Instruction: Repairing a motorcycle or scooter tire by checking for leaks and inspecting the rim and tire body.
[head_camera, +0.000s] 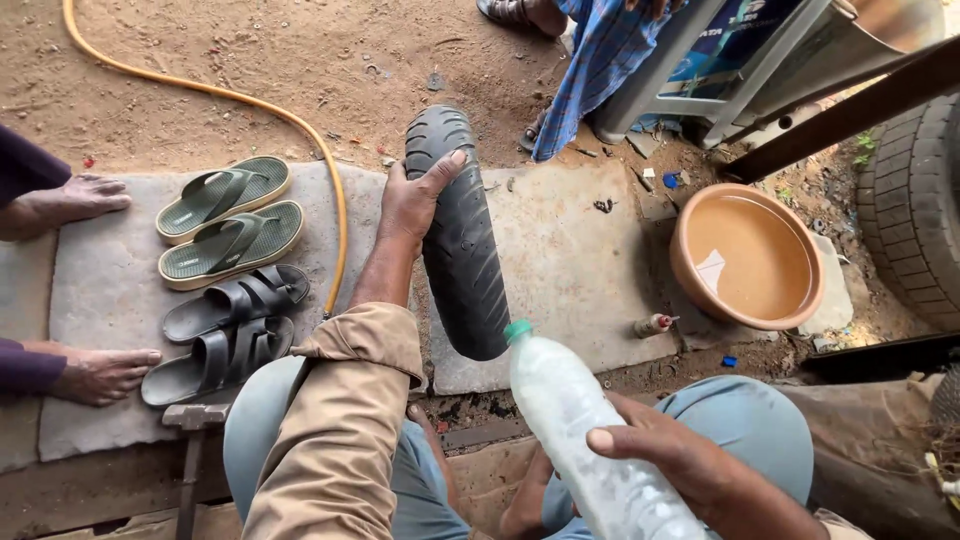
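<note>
Head view: two hands at work on a black rubber motorcycle tyre (462, 235) standing upright on a grey stone slab (560, 260).

The left hand (415, 200) clamps the tyre's upper left edge at the frame's centre, thumb laid across the tread, the other fingers hidden behind the rubber. The right hand (670, 455), at lower right, wraps around a clear plastic bottle with a green cap (575, 420), tilted so the cap nearly meets the tyre's lower end; whether they touch is hard to tell, and the bottle's base is cut off by the bottom edge. At right sits a round orange basin of muddy water (745, 258). At left lie green sandals (225, 220) and black sandals (225, 330), with another person's bare feet (85, 195) partly cut off. A yellow hose (250, 105) curves across the upper left.
</note>
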